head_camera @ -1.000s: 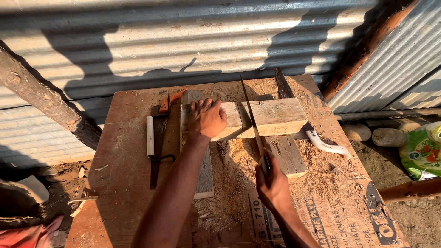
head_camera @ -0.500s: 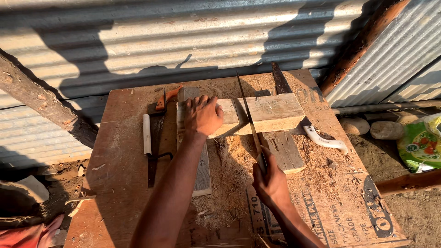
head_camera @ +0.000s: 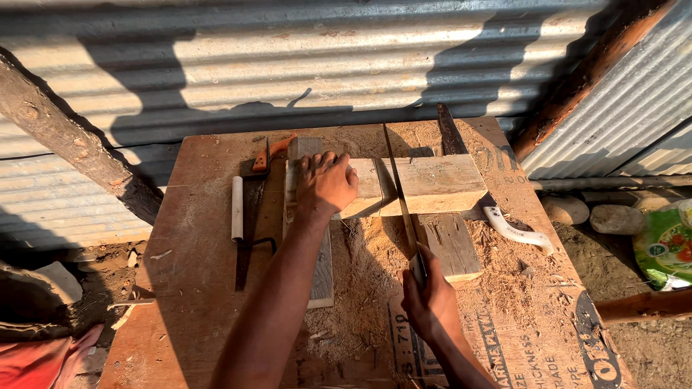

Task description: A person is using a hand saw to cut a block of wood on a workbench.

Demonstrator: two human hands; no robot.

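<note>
Block (head_camera: 432, 184) lying crosswise near the back of the desk (head_camera: 202, 238), propped on two planks, saw (head_camera: 400, 194) blade set in it, sawdust all around. Left hand (head_camera: 326, 184) flat, fingers spread, pressing the block's left end; right hand (head_camera: 429, 302) closed round the saw handle. Left of them lies a white-handled tool (head_camera: 238, 209); right, another white handle (head_camera: 515, 230).

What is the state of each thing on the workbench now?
Left hand: pressed flat on the wood block.
Right hand: closed around the saw handle.
Wood block: lying across two planks, partly cut.
Handsaw: blade in the cut.
Sawdust: scattered over the workbench.
</note>
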